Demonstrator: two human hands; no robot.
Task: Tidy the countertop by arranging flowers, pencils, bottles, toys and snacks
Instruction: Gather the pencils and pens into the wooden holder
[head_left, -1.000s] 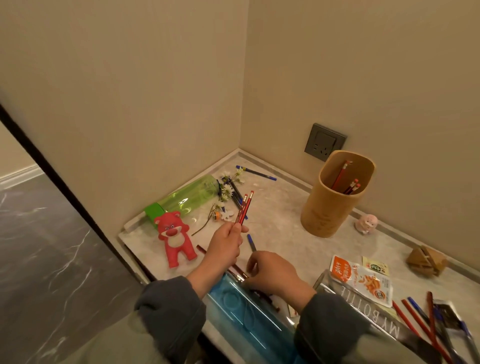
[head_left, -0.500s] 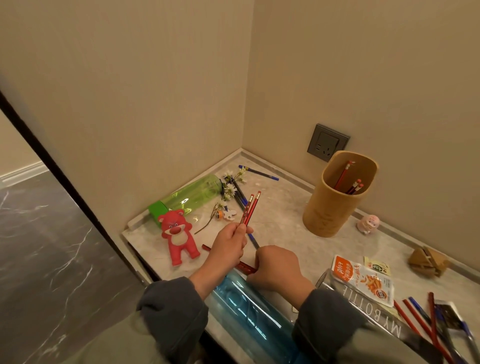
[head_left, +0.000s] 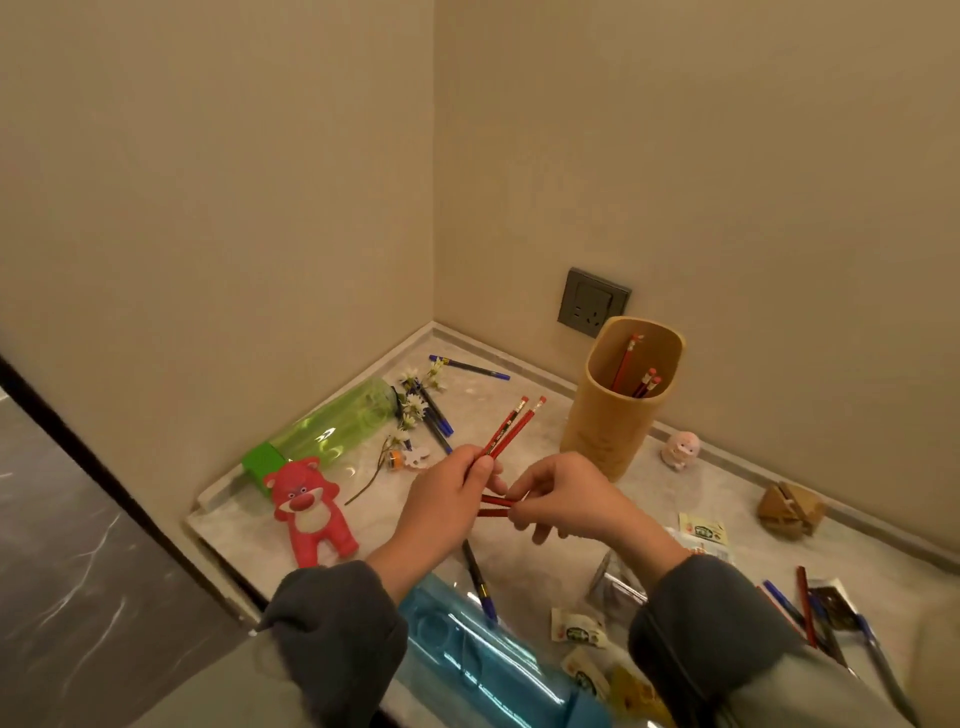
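Red pencils (head_left: 511, 426), erasers upward, were gripped in the left hand (head_left: 447, 499) above the counter (head_left: 540, 566); the right hand (head_left: 571, 493), just beside it, pinched other red pencils (head_left: 493, 506), with the wooden holder (head_left: 613, 415) standing behind both hands.

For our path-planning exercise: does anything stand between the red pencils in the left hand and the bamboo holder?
Nothing visible does. The left hand holds the red pencils in the air, with open space to the bamboo holder. The right hand, pinching other pencils, sits lower.
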